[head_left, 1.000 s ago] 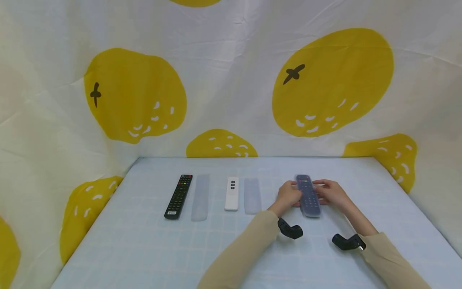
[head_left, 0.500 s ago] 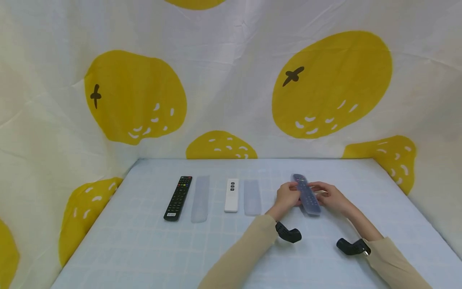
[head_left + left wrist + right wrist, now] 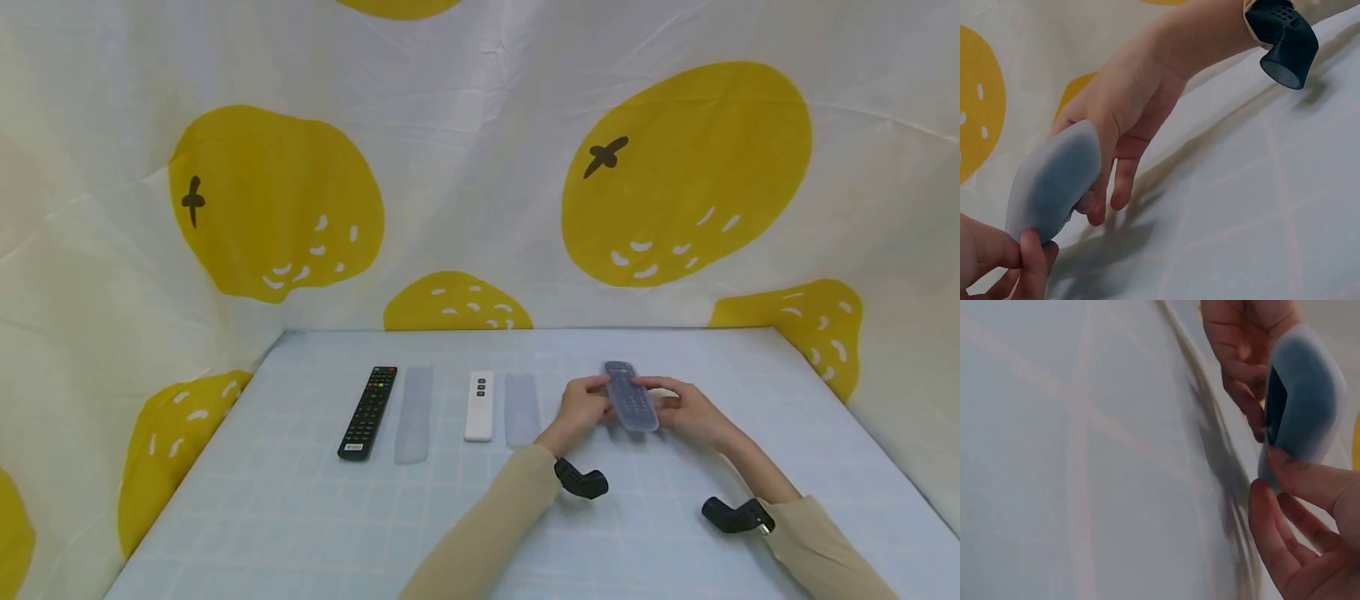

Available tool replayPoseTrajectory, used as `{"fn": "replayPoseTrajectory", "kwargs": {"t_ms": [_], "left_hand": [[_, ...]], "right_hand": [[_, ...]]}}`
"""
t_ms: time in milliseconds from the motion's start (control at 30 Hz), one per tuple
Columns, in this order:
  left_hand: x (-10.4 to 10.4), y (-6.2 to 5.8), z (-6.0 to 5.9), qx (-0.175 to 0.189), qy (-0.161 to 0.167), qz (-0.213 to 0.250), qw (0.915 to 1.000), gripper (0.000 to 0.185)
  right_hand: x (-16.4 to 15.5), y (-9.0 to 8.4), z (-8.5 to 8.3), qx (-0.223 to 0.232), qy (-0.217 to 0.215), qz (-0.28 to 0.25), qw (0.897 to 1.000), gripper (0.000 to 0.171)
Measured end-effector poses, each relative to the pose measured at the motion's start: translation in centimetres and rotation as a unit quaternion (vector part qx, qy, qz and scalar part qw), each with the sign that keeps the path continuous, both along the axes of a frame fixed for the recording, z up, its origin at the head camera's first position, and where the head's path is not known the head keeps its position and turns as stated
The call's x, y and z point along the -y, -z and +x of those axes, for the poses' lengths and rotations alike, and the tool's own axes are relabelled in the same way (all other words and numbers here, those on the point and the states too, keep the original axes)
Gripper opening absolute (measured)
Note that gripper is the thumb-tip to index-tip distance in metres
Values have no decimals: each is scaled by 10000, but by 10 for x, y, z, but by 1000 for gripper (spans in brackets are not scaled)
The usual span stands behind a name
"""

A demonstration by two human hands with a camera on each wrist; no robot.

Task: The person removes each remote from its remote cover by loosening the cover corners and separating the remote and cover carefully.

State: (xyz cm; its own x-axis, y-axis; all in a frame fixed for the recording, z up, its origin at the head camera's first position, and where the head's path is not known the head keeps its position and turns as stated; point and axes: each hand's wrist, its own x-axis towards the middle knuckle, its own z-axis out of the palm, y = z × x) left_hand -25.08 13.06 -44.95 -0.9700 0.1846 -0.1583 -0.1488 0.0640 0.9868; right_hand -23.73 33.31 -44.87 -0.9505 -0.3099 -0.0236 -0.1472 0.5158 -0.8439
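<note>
A white backdrop (image 3: 465, 167) printed with big yellow fruits hangs behind a table (image 3: 285, 525) spread with a pale blue checked cloth. Over the right part of the table, a remote in a translucent bluish cover (image 3: 634, 406) is held up off the cloth, slightly tilted, its buttons showing faintly through. Both hands are clamped on it — the left hand (image 3: 581, 406) pinches its left edge between thumb and fingers, the right hand (image 3: 692, 410) its right edge. Each wrist, at the end of a beige sleeve (image 3: 480, 521), carries a small black camera (image 3: 582, 481). To the left, a row lies apart on the cloth: black remote (image 3: 367, 414), long clear cover (image 3: 413, 415), white remote (image 3: 480, 407), shorter clear cover (image 3: 522, 410).
</note>
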Motion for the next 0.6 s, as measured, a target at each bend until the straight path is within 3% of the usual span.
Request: {"fn": "replayPoseTrajectory", "kwargs": {"t_ms": [300, 600], "left_hand": [[7, -2, 1, -5, 319, 208, 9993, 53], [11, -4, 1, -544, 511, -134, 9971, 42]], "right_hand": [[4, -3, 4, -286, 143, 185, 9993, 49], [7, -13, 7, -855, 11, 520, 9950, 45]]}}
